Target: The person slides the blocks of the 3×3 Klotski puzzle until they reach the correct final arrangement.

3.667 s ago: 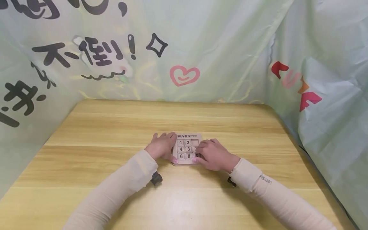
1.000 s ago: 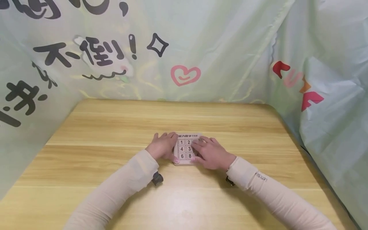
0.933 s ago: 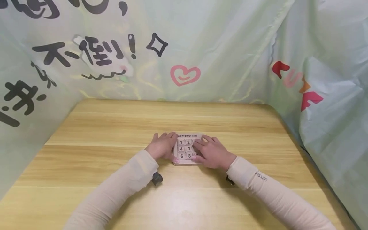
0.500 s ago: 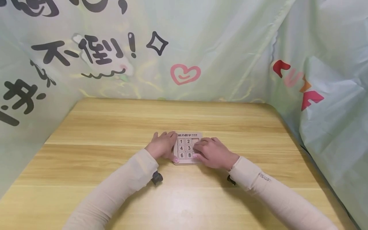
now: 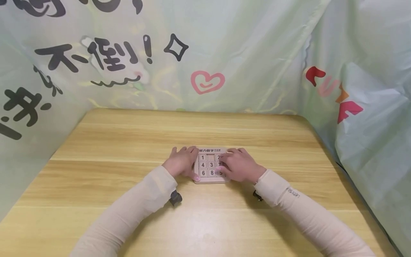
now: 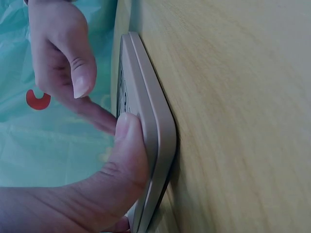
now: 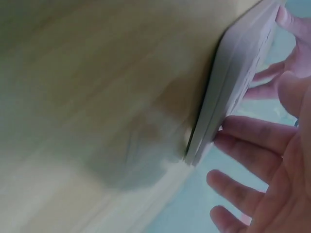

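Right edge of the puzzle point(image 5: 208, 180) is partly hidden by the right hand point(image 5: 240, 165), so the 2 point(image 5: 218, 157), 7 point(image 5: 219, 165) and 5 point(image 5: 221, 173) are part covered; left hand point(image 5: 182, 161) covers the top-left corner. Both wrist views catch the puzzle nearly edge-on, digits unreadable there; sleeves point(image 5: 126, 214) cut off at bottom of head view. Puzzle is a pale, rounded-corner slab, flat on the table point(image 5: 144, 135) between the hands, black digits on square tiles: 1, gap, 2 / 4, 3, 7 / 6, 8, 5. Left hand grips its left side, thumb on the near corner. Right hand is loose, fingers extended, touching the right side, grasping nothing. Versus half a second ago: 2 has moved from top middle to top right, gap swapped over.
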Action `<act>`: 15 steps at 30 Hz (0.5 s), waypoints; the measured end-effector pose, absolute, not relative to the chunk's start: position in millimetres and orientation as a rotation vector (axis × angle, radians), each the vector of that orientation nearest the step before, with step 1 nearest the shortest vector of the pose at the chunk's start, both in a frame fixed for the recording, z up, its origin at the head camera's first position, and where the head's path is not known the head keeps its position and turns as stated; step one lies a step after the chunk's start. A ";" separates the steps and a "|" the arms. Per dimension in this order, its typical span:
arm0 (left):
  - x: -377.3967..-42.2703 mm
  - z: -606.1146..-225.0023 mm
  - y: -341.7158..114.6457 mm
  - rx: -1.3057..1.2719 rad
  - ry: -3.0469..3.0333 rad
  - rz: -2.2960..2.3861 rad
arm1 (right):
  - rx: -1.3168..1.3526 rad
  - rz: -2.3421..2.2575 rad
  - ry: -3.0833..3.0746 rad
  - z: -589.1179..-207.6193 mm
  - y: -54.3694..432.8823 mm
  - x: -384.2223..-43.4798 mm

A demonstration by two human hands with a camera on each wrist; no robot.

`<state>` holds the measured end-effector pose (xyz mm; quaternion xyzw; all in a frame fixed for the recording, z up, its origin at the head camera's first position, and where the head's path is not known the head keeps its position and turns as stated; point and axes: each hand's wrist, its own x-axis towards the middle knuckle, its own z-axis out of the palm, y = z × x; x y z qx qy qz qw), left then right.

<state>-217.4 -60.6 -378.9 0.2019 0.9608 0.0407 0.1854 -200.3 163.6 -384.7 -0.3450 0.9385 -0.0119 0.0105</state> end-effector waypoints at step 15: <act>-216.3 -377.9 -59.2 0.582 2.717 0.116 | -1.128 0.019 2.800 -383.8 155.7 -191.6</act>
